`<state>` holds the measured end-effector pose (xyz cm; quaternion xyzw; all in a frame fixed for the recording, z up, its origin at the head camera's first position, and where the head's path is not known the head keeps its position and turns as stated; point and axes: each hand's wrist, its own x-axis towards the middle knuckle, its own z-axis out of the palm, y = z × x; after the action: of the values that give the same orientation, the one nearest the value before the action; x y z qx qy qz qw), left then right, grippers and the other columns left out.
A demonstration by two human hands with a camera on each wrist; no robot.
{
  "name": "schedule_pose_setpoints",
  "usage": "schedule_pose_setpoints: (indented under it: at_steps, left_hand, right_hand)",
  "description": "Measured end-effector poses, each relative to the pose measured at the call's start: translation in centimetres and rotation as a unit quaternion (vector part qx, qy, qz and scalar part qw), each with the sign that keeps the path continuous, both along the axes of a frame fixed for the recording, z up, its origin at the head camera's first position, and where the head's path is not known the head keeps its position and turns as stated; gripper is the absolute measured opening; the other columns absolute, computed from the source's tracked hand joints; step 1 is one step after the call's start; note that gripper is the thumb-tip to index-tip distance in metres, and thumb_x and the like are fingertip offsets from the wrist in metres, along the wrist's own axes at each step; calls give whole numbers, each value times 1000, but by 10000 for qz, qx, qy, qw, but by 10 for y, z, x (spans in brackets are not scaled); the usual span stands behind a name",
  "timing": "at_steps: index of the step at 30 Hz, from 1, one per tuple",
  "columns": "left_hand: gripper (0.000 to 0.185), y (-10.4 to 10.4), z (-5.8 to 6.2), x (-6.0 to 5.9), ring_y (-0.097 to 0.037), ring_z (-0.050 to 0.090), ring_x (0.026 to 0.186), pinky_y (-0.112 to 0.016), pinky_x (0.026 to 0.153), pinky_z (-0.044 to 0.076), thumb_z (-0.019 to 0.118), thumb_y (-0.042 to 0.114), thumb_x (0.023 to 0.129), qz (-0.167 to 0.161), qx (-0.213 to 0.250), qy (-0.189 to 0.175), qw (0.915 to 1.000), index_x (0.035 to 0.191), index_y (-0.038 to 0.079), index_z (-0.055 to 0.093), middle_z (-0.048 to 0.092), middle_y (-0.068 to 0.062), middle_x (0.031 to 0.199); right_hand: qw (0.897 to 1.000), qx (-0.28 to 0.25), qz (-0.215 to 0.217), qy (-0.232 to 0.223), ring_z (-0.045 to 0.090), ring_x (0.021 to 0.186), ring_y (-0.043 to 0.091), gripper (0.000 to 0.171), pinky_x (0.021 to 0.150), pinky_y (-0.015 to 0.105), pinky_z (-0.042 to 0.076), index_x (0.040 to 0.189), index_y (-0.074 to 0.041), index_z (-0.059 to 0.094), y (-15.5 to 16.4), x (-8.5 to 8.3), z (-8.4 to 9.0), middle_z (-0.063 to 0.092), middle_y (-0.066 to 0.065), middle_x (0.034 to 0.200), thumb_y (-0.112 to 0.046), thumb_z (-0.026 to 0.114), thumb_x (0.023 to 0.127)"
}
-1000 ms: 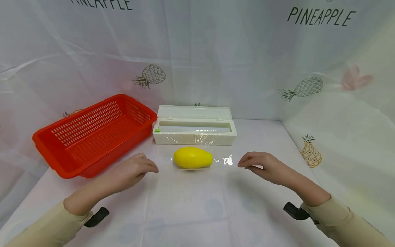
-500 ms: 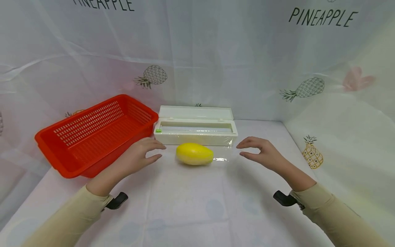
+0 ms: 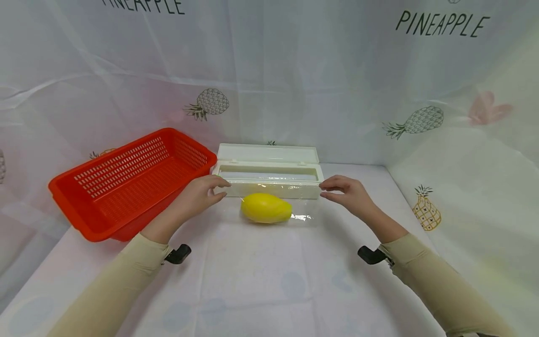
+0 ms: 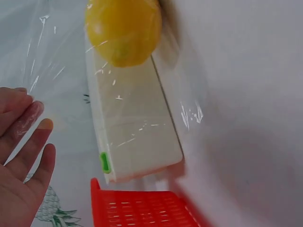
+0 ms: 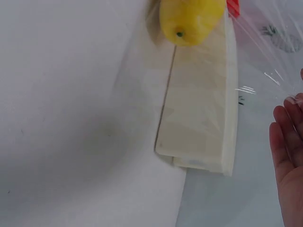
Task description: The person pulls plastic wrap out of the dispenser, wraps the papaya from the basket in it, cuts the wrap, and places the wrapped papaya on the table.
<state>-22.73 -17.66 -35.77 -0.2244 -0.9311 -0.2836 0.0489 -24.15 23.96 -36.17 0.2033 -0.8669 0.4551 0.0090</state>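
Observation:
A yellow papaya-shaped fruit [image 3: 266, 208] lies on its side in front of a white cling film dispenser [image 3: 269, 190], its lid standing open. Clear cling film [image 3: 301, 217] shows around the fruit, glinting to its right. By the dispenser's left front corner, my left hand [image 3: 199, 197] pinches the film; the left wrist view shows creases in the film [image 4: 40, 52] running to its fingertips. My right hand [image 3: 348, 196], near the right front corner, pinches the film as well. Stretched film [image 5: 270, 71] leads to that hand in the right wrist view. The film's exact edges are hard to see.
A red plastic basket [image 3: 122, 220] stands at the left, its right end close to the dispenser and the left hand. White printed cloth [image 3: 303, 93] hangs behind and at the right. Pale cloth covers the table [image 3: 261, 281].
Both hands have moved forward to the dispenser and slightly inward, closer to each other. The fruit has shifted slightly toward the dispenser.

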Motion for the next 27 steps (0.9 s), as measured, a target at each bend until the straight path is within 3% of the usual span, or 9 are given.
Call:
schedule_pose_setpoints:
  at_steps: [7,10,14,17,21,27]
  left_hand:
    - [28,5,-4,-18,-30,60,104,-45,87,53,67,10,92,130,82,-359,9992,120,7,68,66,-11,115]
    - [29,5,-8,-25,-31,59,107,-46,89,52,66,11,93,204,176,-548,9981,121,7,67,65,-11,117]
    - [27,7,-16,-35,-29,61,104,-43,87,53,65,11,93,219,264,-615,9975,120,6,68,67,-10,113]
    - [26,9,-21,-41,-28,62,100,-41,85,54,64,10,94,276,286,-704,9967,119,3,68,68,-12,111]
    - [26,13,-26,-44,-28,63,99,-39,85,55,64,10,94,552,296,-1070,9923,119,3,69,68,-13,112]
    - [26,17,-33,-49,-27,62,98,-37,84,55,65,8,93,945,337,-1579,9823,119,7,69,67,-12,112]
  right_hand:
    - [9988,-56,-287,-397,60,107,27,31,81,20,52,115,2,69,-5,-18,-10,62,14,117,-14,73,89]
    - [9982,-223,-313,-466,62,103,21,32,80,20,53,116,4,68,-7,-24,-14,63,15,115,-12,73,89]
    - [9973,-365,-428,-477,65,97,16,32,80,21,53,114,4,69,-9,-30,-21,64,15,110,-11,75,87]
    - [9954,-297,-697,-582,64,99,20,31,82,24,54,113,1,69,-13,-32,-26,65,13,109,-13,76,86]
    - [9930,-90,-1003,-614,65,97,25,28,78,26,54,109,0,70,-19,-35,-34,67,13,107,-11,77,84]
    - [9925,240,-1068,-552,64,89,25,24,70,23,53,106,2,71,-26,-38,-45,68,15,104,-5,76,84]
